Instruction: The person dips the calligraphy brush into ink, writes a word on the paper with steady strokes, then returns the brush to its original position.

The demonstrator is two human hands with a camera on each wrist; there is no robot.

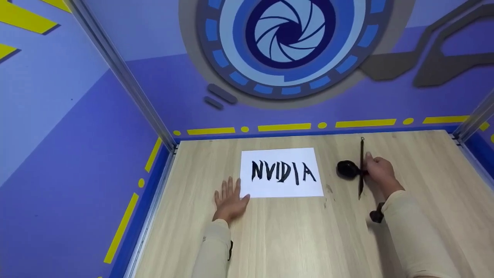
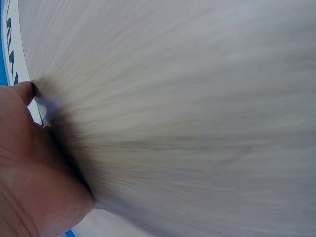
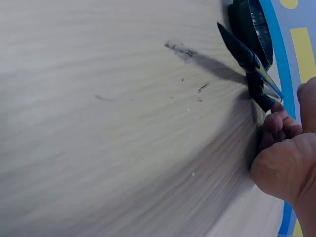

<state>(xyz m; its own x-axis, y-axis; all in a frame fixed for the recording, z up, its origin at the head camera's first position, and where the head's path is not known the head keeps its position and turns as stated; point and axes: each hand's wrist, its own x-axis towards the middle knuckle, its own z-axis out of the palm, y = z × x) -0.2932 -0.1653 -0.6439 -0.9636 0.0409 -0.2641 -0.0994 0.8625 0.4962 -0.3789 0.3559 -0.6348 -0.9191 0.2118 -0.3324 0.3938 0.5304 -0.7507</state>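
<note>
A white sheet (image 1: 281,191) bearing "NVIDIA" in black brush lettering lies on the table. My left hand (image 1: 230,200) rests flat at its lower left corner, fingers spread and thumb over the edge. To the sheet's right sits a black dish with a short handle (image 1: 347,170). A black brush (image 1: 361,158) lies across that handle, its dark pointed tip (image 3: 232,39) raised over the table. My right hand (image 1: 382,172) is at the handle's end, fingers curled and thumb raised apart; I cannot tell whether the fingers grip the handle.
Dark ink smudges (image 3: 185,52) mark the wooden table (image 1: 281,231) between the sheet and the dish. A blue and purple wall (image 1: 154,88) borders the far side, and another panel (image 1: 77,154) runs along the left. A small black device (image 1: 377,216) sits at my right wrist.
</note>
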